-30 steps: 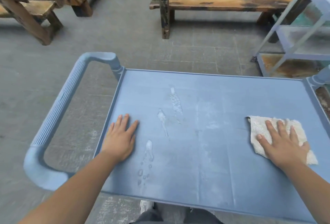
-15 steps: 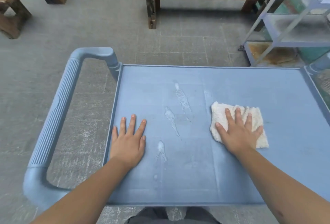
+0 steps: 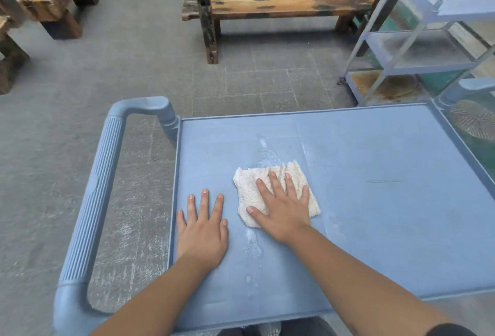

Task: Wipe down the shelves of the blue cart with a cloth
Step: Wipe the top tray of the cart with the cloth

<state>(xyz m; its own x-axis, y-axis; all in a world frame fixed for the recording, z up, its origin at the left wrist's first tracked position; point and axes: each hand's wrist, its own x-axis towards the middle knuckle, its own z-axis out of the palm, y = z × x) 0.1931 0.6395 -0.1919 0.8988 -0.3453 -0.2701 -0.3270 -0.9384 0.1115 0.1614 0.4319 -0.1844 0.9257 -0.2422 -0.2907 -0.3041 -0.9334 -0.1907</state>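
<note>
Cloth (image 3: 278, 196) soft, limp; right hand (image 3: 282, 212) presses it flat-fingered on shelf (image 3: 375, 201); left hand (image 3: 202, 231) flat, grasping nothing.

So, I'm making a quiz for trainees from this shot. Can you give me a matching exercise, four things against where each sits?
Things:
1. cloth
2. left hand
3. cart handle
4. wooden bench

Places:
A. across the floor, beyond the cart
B. flat on the bare top shelf, near its left edge
C. under the right hand
D. along the cart's left end

Pairs: 1-C, 2-B, 3-D, 4-A
</note>
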